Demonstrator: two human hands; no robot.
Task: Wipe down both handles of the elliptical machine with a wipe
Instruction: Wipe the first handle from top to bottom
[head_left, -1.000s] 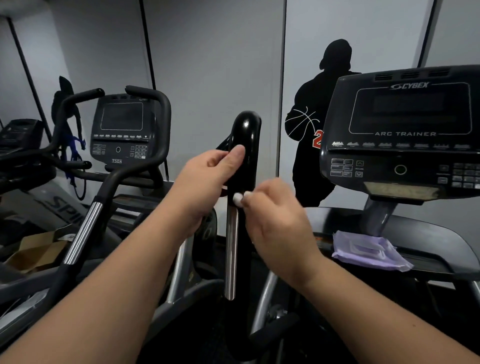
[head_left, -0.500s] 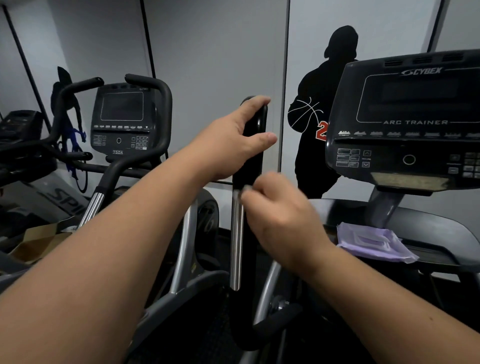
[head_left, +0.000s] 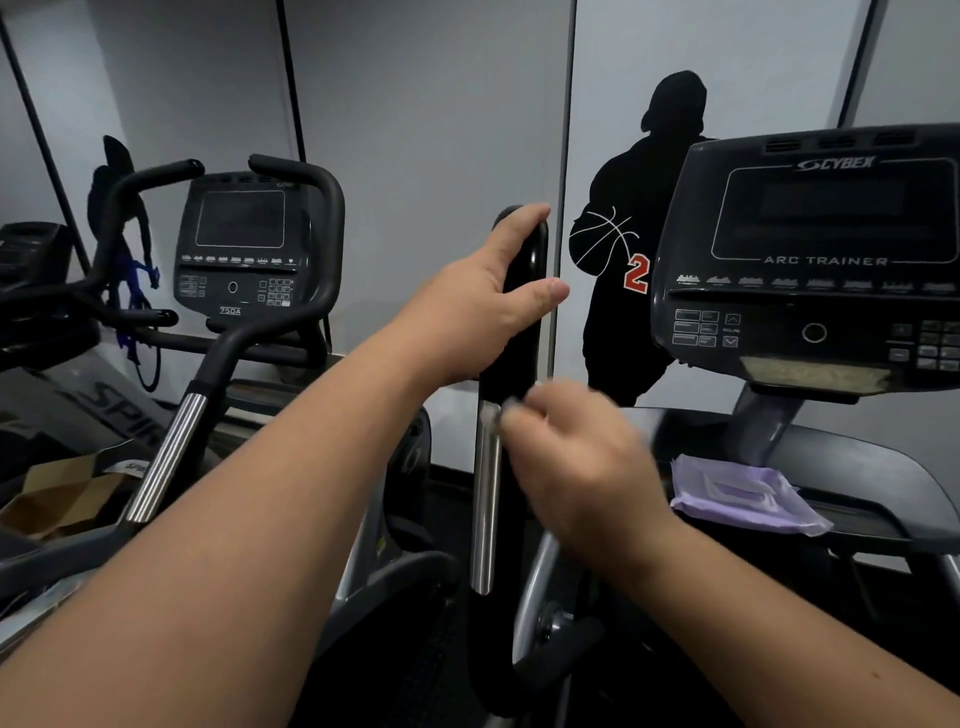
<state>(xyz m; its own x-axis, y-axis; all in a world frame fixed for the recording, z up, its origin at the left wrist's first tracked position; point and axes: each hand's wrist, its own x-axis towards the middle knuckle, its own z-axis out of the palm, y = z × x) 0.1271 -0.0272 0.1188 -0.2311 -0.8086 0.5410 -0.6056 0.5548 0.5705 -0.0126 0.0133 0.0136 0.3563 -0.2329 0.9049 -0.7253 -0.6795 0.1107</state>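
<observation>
Both hands are working on one upright black handle (head_left: 511, 338). Left hand (head_left: 467, 312) is wrapping its top; right hand (head_left: 576, 457), motion-blurred, is pinching a barely visible white wipe (head_left: 491, 414) against it just below. Console (head_left: 810, 260) beside them is reading "CYBEX" and "ARC TRAINER".

Console (head_left: 810, 260) — "CYBEX", "ARC TRAINER"

Background: wall decal (head_left: 644, 249), black silhouette w/ basketball and red "2". Left: second machine's console (head_left: 240, 244), marked "750A", w/ curved black handlebars (head_left: 306, 176). Lower left: open cardboard box (head_left: 57, 493). Far left: blue cord (head_left: 136, 291) hanging.
</observation>
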